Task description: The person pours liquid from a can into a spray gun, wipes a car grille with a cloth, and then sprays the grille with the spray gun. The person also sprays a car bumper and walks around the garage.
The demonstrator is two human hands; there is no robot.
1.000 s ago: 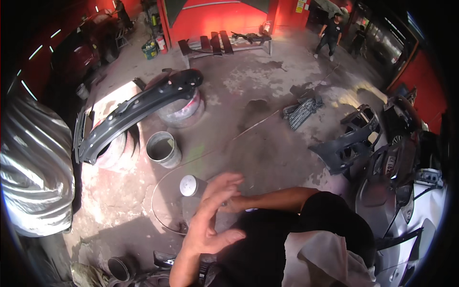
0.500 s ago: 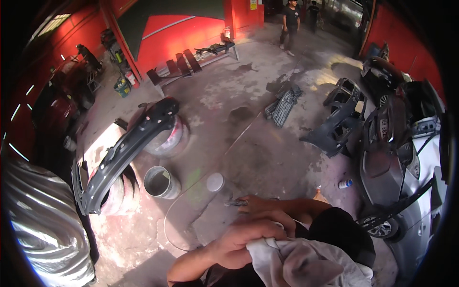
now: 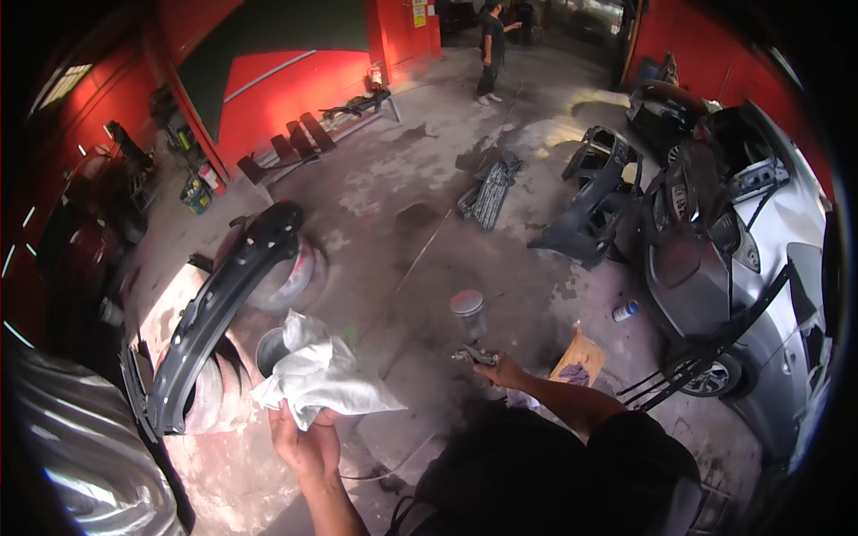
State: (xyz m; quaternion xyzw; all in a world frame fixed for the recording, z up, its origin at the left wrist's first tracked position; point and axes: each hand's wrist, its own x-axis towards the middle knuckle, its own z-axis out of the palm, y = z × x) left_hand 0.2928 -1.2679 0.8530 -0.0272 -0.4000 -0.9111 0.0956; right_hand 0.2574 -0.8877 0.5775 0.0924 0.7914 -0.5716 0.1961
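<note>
A crumpled white cloth is raised in my left hand, whose fingers close on its lower edge. The cloth hangs out to the right and partly covers a grey bucket. Off to the right, my right hand is wrapped round a spray gun with a metal body. A see-through cup with a pale, reddish-stained lid sits at its far end. Left of the cloth, a long black car bumper rests across round supports.
A silvery sheet covers something at the lower left. Another black bumper and a grey car stand right. A blue-capped can and brown paper lie nearby. A thin hose crosses the floor. A person stands far back.
My hands have moved apart. The left carried the cloth from near my body out to the left and up; the right moved the spray gun rightward. The view has turned slightly right.
</note>
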